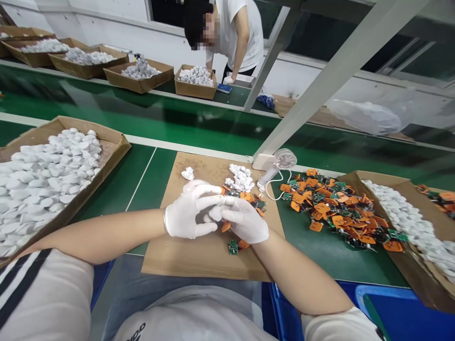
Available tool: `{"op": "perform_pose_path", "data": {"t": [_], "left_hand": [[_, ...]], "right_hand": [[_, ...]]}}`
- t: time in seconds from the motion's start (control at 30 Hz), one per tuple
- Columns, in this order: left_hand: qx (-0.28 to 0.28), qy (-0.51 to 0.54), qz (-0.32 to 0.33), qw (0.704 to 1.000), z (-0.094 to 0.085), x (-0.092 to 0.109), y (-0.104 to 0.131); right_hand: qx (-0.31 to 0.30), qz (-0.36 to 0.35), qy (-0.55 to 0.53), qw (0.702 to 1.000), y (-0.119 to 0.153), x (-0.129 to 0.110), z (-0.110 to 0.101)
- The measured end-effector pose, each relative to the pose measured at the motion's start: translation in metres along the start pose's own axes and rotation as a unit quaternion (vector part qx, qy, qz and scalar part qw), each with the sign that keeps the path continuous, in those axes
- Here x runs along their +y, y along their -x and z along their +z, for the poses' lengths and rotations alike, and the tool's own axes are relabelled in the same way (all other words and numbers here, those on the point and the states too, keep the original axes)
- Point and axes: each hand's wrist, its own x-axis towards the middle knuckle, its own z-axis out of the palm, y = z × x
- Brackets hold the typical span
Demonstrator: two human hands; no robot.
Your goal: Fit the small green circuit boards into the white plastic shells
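My left hand (194, 210) and my right hand (243, 219), both in white gloves, meet over a brown cardboard sheet (177, 255). Between their curled fingers is a small rounded white plastic piece (214, 213), partly covered by the gloves. Orange parts with green circuit boards (233, 247) lie on the cardboard beneath and beside my right hand. Just beyond the hands sits a small pile of white pieces (241, 177). Another small white clump (187, 173) rests farther left.
At left stands a cardboard box (117, 144) of white pieces. On the right lie heaped orange parts (330, 208) and another box (401, 265). A small clear fan (284, 160) with a white cable is behind the cardboard. Across the line, a person (241, 38) leans near several boxes.
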Motion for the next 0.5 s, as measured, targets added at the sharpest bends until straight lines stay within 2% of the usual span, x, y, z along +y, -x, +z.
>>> {"op": "perform_pose_path", "data": {"t": [0.07,0.27,0.4,0.5], "left_hand": [[-0.02,0.02,0.007,1.0,-0.0012,-0.0042,0.0004],[0.005,0.073,0.01,0.997,-0.0036,-0.0055,0.0013],[-0.034,0.069,0.003,0.997,-0.0045,-0.0032,0.0015],[-0.037,0.074,0.02,0.996,-0.0048,-0.0044,0.0014]], "right_hand": [[-0.017,0.007,0.006,1.0,-0.0003,0.0001,-0.0019],[-0.037,0.029,0.094,0.994,-0.0014,-0.0004,-0.0046],[-0.047,0.046,0.109,0.992,-0.0021,-0.0012,-0.0039],[-0.05,0.06,0.131,0.988,-0.0018,-0.0011,-0.0027]]}}
